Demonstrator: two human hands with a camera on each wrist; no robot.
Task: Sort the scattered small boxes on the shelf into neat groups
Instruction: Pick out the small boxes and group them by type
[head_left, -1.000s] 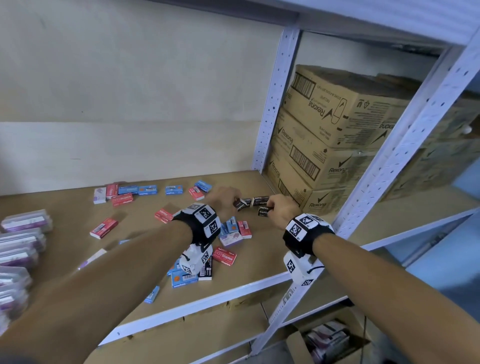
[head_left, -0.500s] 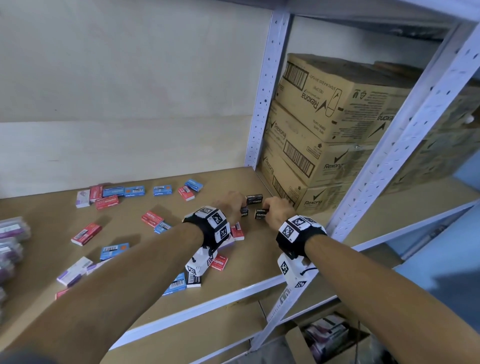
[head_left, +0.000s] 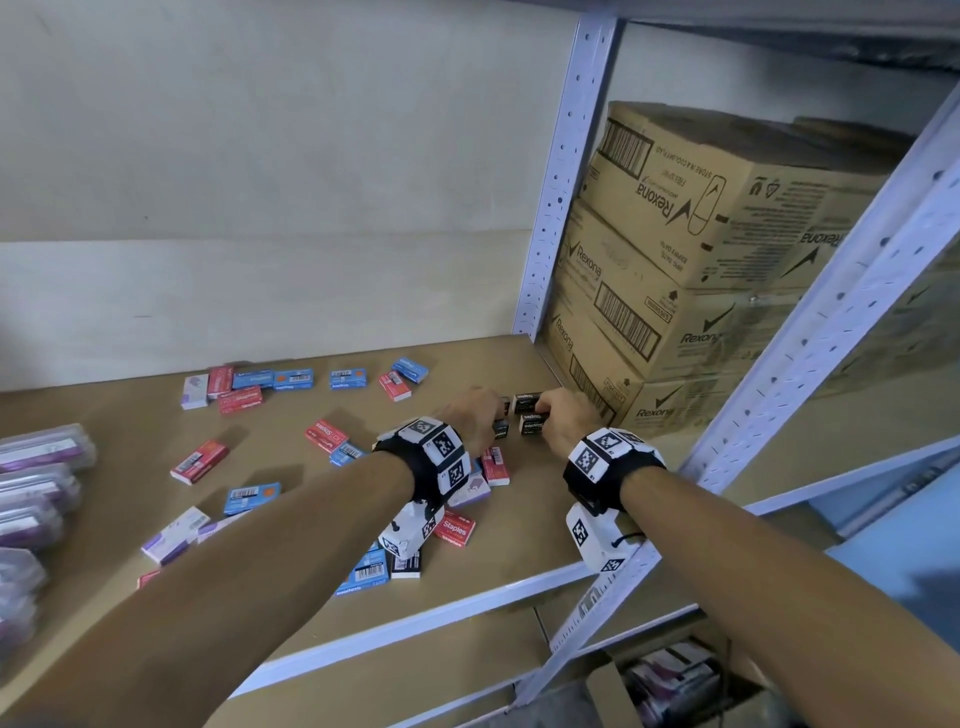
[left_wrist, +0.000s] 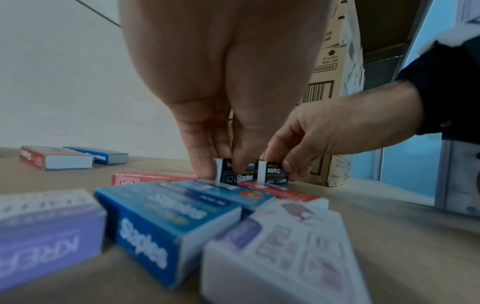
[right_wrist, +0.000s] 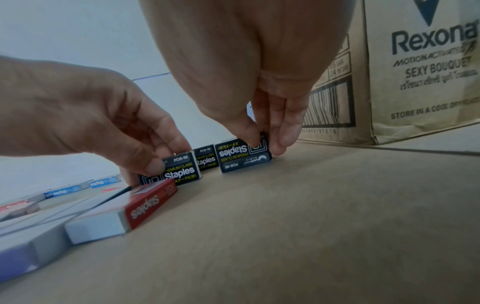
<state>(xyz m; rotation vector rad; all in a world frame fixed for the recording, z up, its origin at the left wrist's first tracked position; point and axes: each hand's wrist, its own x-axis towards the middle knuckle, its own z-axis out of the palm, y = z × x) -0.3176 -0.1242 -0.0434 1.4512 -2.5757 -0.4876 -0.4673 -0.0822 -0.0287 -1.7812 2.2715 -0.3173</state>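
Observation:
Three small black Staples boxes lie close together at the right end of the shelf (head_left: 519, 519). My left hand (head_left: 480, 410) pinches the nearest-left black box (right_wrist: 179, 171) between thumb and fingers (left_wrist: 205, 170). My right hand (head_left: 558, 415) pinches another black box (right_wrist: 245, 157) at its right end. A third black box (right_wrist: 206, 159) lies behind and between them, and neither hand holds it. Red boxes (head_left: 200, 461), blue boxes (head_left: 252, 498) and lilac boxes (head_left: 174, 534) lie scattered across the shelf to the left.
Stacked Rexona cartons (head_left: 675, 249) stand just right of the hands, behind the white upright post (head_left: 558, 171). Another post (head_left: 831, 332) rises at the front right. Clear cases with purple contents (head_left: 36, 483) are piled at the far left. The shelf's white front rail (head_left: 415, 623) runs below my wrists.
Both hands have stayed at the black boxes. The left hand's box has come nearer the front, close beside the right hand's box. The head view has shifted slightly.

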